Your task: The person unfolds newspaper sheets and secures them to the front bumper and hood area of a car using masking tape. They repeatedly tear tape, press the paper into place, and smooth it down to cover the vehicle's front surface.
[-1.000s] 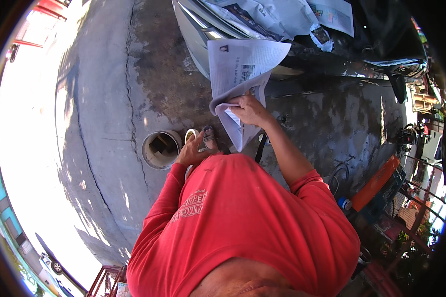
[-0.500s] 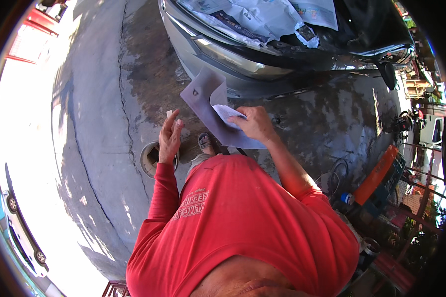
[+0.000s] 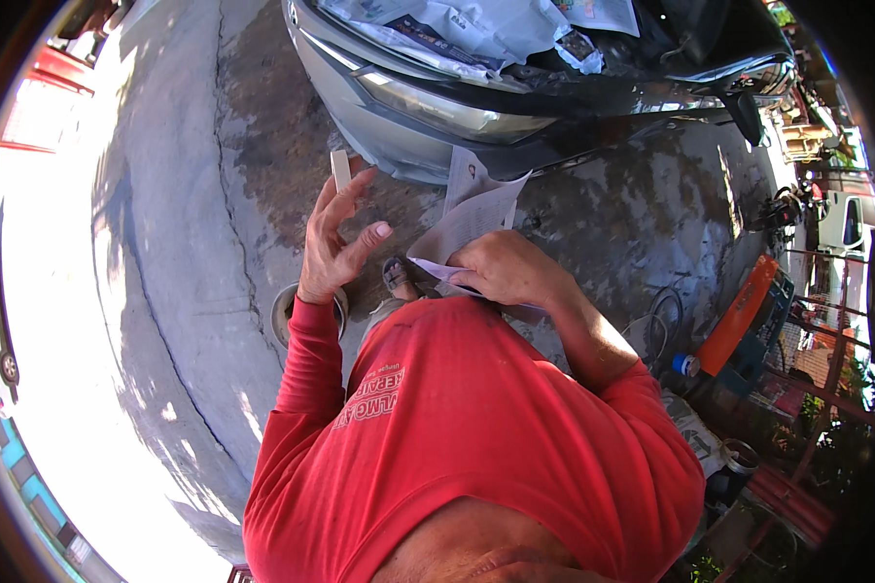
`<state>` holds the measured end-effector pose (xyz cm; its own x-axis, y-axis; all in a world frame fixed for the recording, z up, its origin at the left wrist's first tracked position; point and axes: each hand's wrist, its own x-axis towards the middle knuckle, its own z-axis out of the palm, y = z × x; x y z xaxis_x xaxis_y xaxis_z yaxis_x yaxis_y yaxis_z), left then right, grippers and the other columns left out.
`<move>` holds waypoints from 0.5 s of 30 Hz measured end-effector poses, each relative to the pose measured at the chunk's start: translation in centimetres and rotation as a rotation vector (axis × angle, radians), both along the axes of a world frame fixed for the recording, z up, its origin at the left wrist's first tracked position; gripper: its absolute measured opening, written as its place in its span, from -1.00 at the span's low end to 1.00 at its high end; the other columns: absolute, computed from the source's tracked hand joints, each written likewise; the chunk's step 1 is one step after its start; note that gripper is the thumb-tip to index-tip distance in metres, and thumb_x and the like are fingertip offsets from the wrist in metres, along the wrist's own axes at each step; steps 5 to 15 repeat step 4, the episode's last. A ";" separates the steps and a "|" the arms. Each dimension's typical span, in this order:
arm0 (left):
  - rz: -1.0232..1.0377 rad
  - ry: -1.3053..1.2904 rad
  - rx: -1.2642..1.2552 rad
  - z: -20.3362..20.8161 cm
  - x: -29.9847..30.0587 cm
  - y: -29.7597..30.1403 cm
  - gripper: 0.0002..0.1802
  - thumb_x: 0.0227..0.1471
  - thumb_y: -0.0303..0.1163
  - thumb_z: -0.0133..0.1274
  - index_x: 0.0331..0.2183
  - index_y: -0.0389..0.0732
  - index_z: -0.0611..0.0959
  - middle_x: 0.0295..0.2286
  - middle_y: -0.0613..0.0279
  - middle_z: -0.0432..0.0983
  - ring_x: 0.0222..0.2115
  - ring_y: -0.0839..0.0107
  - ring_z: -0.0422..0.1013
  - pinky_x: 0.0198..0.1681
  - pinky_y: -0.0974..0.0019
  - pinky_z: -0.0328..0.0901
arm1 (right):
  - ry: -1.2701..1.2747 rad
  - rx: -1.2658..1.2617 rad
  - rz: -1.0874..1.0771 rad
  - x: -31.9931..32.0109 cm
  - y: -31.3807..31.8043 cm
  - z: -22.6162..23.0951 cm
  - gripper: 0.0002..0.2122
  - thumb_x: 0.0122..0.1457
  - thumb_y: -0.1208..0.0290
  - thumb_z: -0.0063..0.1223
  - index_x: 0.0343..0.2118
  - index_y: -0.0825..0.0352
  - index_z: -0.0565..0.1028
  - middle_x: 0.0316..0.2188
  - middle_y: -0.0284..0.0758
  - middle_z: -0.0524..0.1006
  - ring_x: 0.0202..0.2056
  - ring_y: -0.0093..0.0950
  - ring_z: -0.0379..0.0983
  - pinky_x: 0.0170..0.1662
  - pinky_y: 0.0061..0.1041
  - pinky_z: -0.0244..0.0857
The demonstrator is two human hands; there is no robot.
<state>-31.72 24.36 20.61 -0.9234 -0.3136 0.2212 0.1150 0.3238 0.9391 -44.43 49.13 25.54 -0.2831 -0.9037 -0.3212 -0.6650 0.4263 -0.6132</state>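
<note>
My left hand [image 3: 331, 238] is raised over a bucket, its thumb spread away from the fingers. A small, flat, off-white block [image 3: 340, 169] stands up from behind those fingers and is held there. In front of my belly, my right hand [image 3: 506, 269] grips a thin printed sheet of paper [image 3: 476, 209]. The sheet is bent, with one part standing up and its lower end hidden behind my hand. Ahead is the front of a grey car [image 3: 389, 136] with its headlight [image 3: 447, 107].
Newspaper sheets [image 3: 476, 34] cover part of the car's front. The bucket [image 3: 280, 316] stands below my left hand, beside my sandalled foot [image 3: 399, 277]. To the right lie an orange panel [image 3: 739, 316], a blue-and-white can [image 3: 685, 364] and a hose [image 3: 666, 316]. The concrete floor [image 3: 165, 194] is cracked.
My left hand has risen and opened its thumb outward, showing more of the block. My right hand has moved slightly lower, and the sheet has folded and turned upright. The view has shifted slightly.
</note>
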 end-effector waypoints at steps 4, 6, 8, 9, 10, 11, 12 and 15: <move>-0.233 0.072 -0.116 2.1 -1.2 0.6 -0.22 -0.02 -0.05 0.39 0.19 -0.14 0.56 0.26 -0.01 0.32 0.29 -0.07 0.23 0.32 0.08 0.15 | 0.083 -0.051 -0.086 -0.9 0.8 2.2 -0.76 0.20 0.23 0.18 -0.20 0.28 0.67 -0.32 -0.08 0.65 -0.24 -0.07 0.60 -0.16 -0.17 0.43; -0.233 0.072 -0.116 2.1 -1.2 0.6 -0.22 -0.02 -0.05 0.39 0.19 -0.14 0.56 0.26 -0.01 0.32 0.29 -0.07 0.23 0.32 0.08 0.15 | 0.083 -0.051 -0.086 -0.9 0.8 2.2 -0.76 0.20 0.23 0.18 -0.20 0.28 0.67 -0.32 -0.08 0.65 -0.24 -0.07 0.60 -0.16 -0.17 0.43; -0.233 0.072 -0.116 2.1 -1.2 0.6 -0.22 -0.02 -0.05 0.39 0.19 -0.14 0.56 0.26 -0.01 0.32 0.29 -0.07 0.23 0.32 0.08 0.15 | 0.083 -0.051 -0.086 -0.9 0.8 2.2 -0.76 0.20 0.23 0.18 -0.20 0.28 0.67 -0.32 -0.08 0.65 -0.24 -0.07 0.60 -0.16 -0.17 0.43; -0.233 0.072 -0.116 2.1 -1.2 0.6 -0.22 -0.02 -0.05 0.39 0.19 -0.14 0.56 0.26 -0.01 0.32 0.29 -0.07 0.23 0.32 0.08 0.15 | 0.083 -0.051 -0.086 -0.9 0.8 2.2 -0.76 0.20 0.23 0.18 -0.20 0.28 0.67 -0.32 -0.08 0.65 -0.24 -0.07 0.60 -0.16 -0.17 0.43; -0.233 0.072 -0.116 2.1 -1.2 0.6 -0.22 -0.02 -0.05 0.39 0.19 -0.14 0.56 0.26 -0.01 0.32 0.29 -0.07 0.23 0.32 0.08 0.15 | 0.083 -0.051 -0.086 -0.9 0.8 2.2 -0.76 0.20 0.23 0.18 -0.20 0.28 0.67 -0.32 -0.08 0.65 -0.24 -0.07 0.60 -0.16 -0.17 0.43; -0.233 0.072 -0.116 2.1 -1.2 0.6 -0.22 -0.02 -0.05 0.39 0.19 -0.14 0.56 0.26 -0.01 0.32 0.29 -0.07 0.23 0.32 0.08 0.15 | 0.083 -0.051 -0.086 -0.9 0.8 2.2 -0.76 0.20 0.23 0.18 -0.20 0.28 0.67 -0.32 -0.08 0.65 -0.24 -0.07 0.60 -0.16 -0.17 0.43; -0.233 0.072 -0.116 2.1 -1.2 0.6 -0.22 -0.02 -0.05 0.39 0.19 -0.14 0.56 0.26 -0.01 0.32 0.29 -0.07 0.23 0.32 0.08 0.15 | 0.083 -0.051 -0.086 -0.9 0.8 2.2 -0.76 0.20 0.23 0.18 -0.20 0.28 0.67 -0.32 -0.08 0.65 -0.24 -0.07 0.60 -0.16 -0.17 0.43; -0.233 0.072 -0.116 2.1 -1.2 0.6 -0.22 -0.02 -0.05 0.39 0.19 -0.14 0.56 0.26 -0.01 0.32 0.29 -0.07 0.23 0.32 0.08 0.15 | 0.083 -0.051 -0.086 -0.9 0.8 2.2 -0.76 0.20 0.23 0.18 -0.20 0.28 0.67 -0.32 -0.08 0.65 -0.24 -0.07 0.60 -0.16 -0.17 0.43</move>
